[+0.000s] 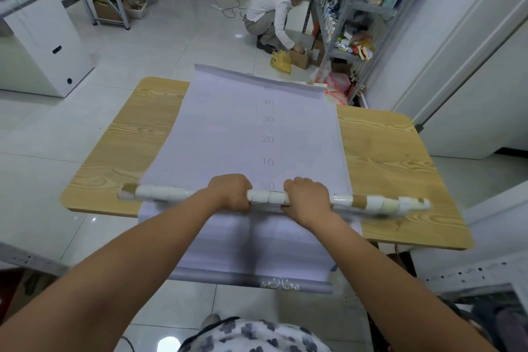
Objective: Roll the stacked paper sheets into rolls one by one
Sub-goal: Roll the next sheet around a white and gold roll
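Observation:
A stack of large pale lilac paper sheets (245, 134) lies lengthwise across the wooden table (383, 157), printed with faint numbers 10 to 40. Its near end hangs over the table's front edge and its far end overhangs the back. A long cardboard tube (160, 194), patched with white tape, lies crosswise on the sheets near the front edge. My left hand (230, 191) and my right hand (307, 194) both grip the tube near its middle, fingers curled over it, about a hand's width apart.
A person crouches on the tiled floor beyond the table by a cardboard box (300, 58) and a yellow bag (281, 61). Metal shelves (351, 8) stand at the back right, a white cabinet (43, 46) at the left.

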